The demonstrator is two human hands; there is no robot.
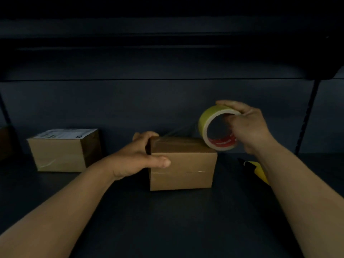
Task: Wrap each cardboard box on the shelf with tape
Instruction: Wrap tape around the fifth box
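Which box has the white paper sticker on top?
The cardboard box on the left, standing by itself, has the white label on top. The middle box, held by the left hand while the right hand pulls the tape roll, has none.

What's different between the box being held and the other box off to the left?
The held box sits in the middle of the shelf, gripped by the left hand, with clear tape stretched from the tape roll in the right hand; the left box stands untouched. The left box carries a white label on top; the held box's top shows none. Both are plain brown cardboard, similar in size.
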